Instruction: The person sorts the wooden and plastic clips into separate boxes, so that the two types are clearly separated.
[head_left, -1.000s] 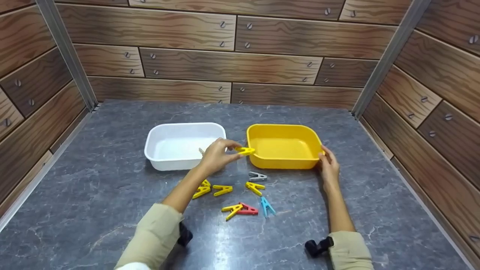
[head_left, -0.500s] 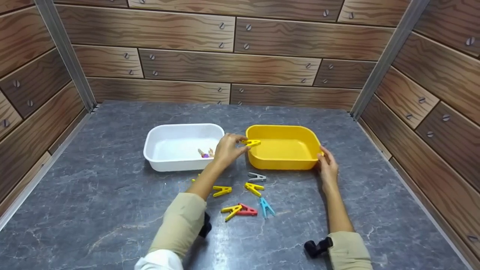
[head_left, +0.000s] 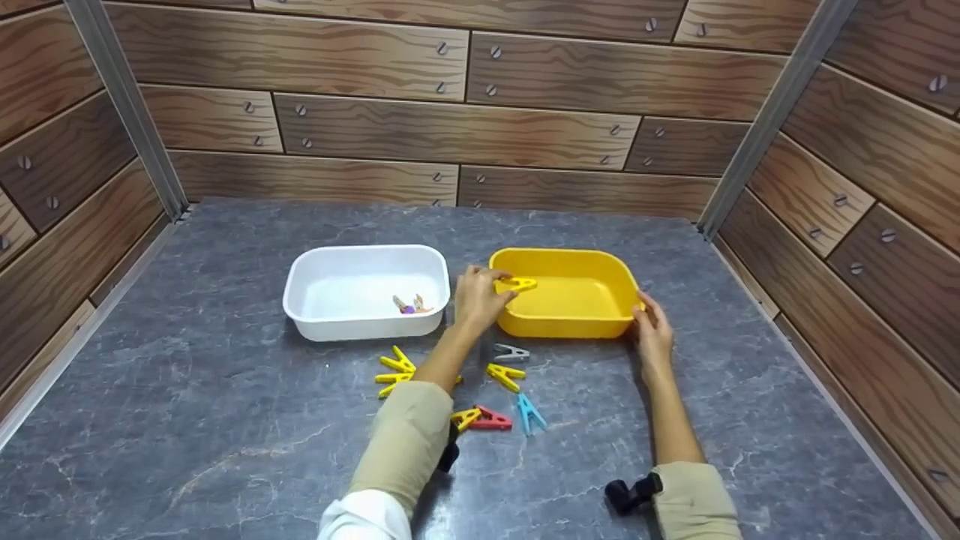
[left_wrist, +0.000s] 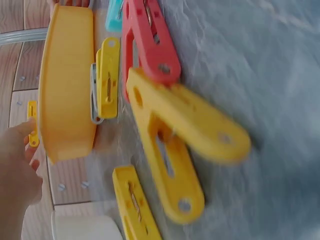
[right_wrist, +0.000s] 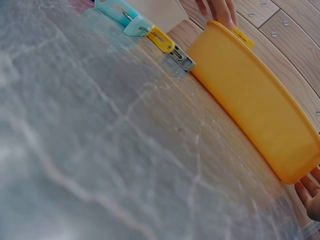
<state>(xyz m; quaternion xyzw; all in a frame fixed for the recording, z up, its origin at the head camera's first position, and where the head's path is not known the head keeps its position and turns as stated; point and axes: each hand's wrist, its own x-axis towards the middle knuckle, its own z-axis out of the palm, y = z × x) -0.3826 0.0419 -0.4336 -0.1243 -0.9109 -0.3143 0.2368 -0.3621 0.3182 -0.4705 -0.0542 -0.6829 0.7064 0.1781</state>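
My left hand (head_left: 481,301) pinches a yellow clothespin (head_left: 519,284) between thumb and fingers, above the left rim of the yellow basin (head_left: 566,327). In the left wrist view that clothespin (left_wrist: 33,124) shows edge-on past the basin's wall. At the basin's right end, my right hand (head_left: 654,337) holds the rim, with its fingers around the corner. Before the basin lie a grey clothespin (head_left: 511,352), a yellow one (head_left: 505,376), a blue one (head_left: 530,414) and a red one (head_left: 492,418) overlapped by another yellow clothespin (left_wrist: 170,135).
Left of the yellow basin stands a white basin (head_left: 367,328), holding a few small objects (head_left: 411,305), one part purple. More yellow clothespins (head_left: 396,364) lie in front of it, partly hidden by the left forearm. Wood-patterned walls (head_left: 555,142) enclose the grey marbled table (head_left: 225,420).
My left hand has moved right with the yellow clothespin, from the gap between the basins to over the yellow basin's rim. The small objects in the white basin have come into view.
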